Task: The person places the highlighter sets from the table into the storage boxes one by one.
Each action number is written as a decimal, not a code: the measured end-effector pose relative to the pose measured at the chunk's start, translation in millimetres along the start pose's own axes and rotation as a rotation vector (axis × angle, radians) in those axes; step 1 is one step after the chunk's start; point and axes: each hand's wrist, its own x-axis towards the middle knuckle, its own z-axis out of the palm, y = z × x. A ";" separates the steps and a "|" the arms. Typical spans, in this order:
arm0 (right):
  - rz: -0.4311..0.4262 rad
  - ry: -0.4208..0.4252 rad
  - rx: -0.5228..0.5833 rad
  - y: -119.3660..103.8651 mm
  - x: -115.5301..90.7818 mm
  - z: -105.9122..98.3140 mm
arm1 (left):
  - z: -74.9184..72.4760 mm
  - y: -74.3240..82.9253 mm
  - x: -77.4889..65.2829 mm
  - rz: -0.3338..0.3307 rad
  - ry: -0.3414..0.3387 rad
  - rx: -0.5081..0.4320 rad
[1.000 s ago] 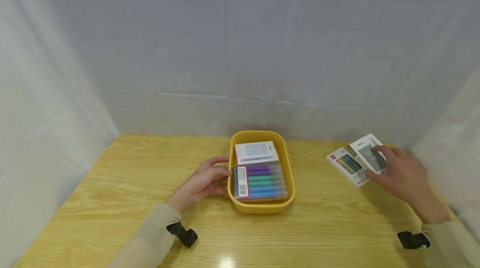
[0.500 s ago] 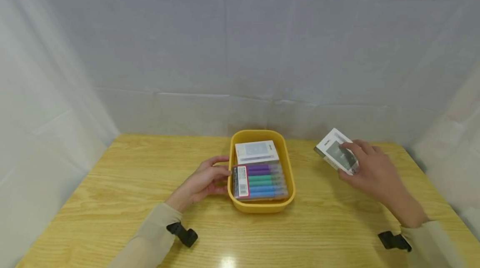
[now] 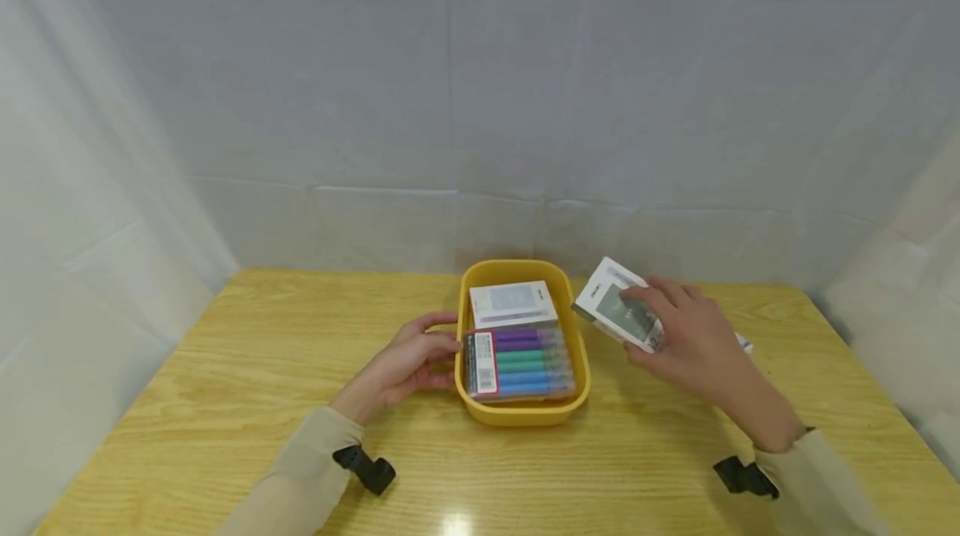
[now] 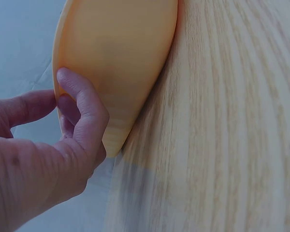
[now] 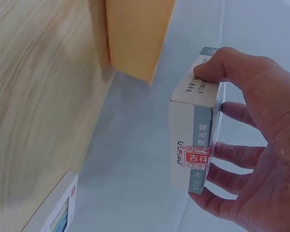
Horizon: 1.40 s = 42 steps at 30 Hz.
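A yellow plastic basket (image 3: pixel 522 417) stands on the table. My left hand (image 3: pixel 411 359) holds its left side; in the left wrist view the thumb and fingers pinch the basket's rim (image 4: pixel 56 58). Inside lie a white box (image 3: pixel 513 303) at the back and a clear pack of purple, green and blue pens (image 3: pixel 525 365) in front. My right hand (image 3: pixel 693 344) grips a white and grey highlighter box (image 3: pixel 617 303) by its edges, tilted, just right of the basket. The right wrist view shows that box (image 5: pixel 193 140) raised between thumb and fingers.
A flat white pack with a colored window (image 5: pixel 58 205) lies on the table to the right, mostly hidden behind my right hand in the head view. The wooden table (image 3: pixel 262 353) meets a pale sheet (image 3: pixel 360 227) at its back edge.
My right hand has picked up the highlighter box from beside the flat pack and carried it left, to the basket's right side. The left hand and basket have stayed in place.
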 end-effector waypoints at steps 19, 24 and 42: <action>-0.093 -0.106 0.064 -37.3 53.4 7.5 | 0.4 -0.6 -0.2 0.003 -0.013 -0.015; -0.109 -0.157 0.082 -42.0 65.8 11.9 | 0.4 -0.2 -0.2 0.003 -0.015 -0.017; -0.178 -0.329 0.151 -48.1 105.1 38.0 | -0.8 1.1 -1.1 -0.001 -0.005 -0.002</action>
